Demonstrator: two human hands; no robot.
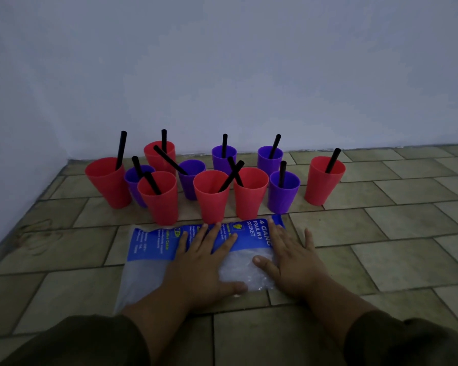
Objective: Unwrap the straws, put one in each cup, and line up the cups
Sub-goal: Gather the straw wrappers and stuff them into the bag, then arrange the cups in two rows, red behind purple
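The fingers [214,235] of both hands lie straight and spread, grasping nothing. The left hand [204,262] and right hand [292,262] press flat on a clear bag [143,281] with a blue label, which lies on the tiled floor [381,233]. The bag's far edge comes just up to the nearest cups [212,202]. No wrapped straw shows anywhere, and I cannot tell whether the bag holds wrappers. Eleven cups stand beyond it, six red and five purple, and each seems to have one black straw [121,151] leaning in it, so the unwrapping and filling look done. The lining up appears to be what is left. The cups stand in a loose double cluster near the wall [222,75], some close together or overlapping in view, with one red cup [321,186] apart at the right.
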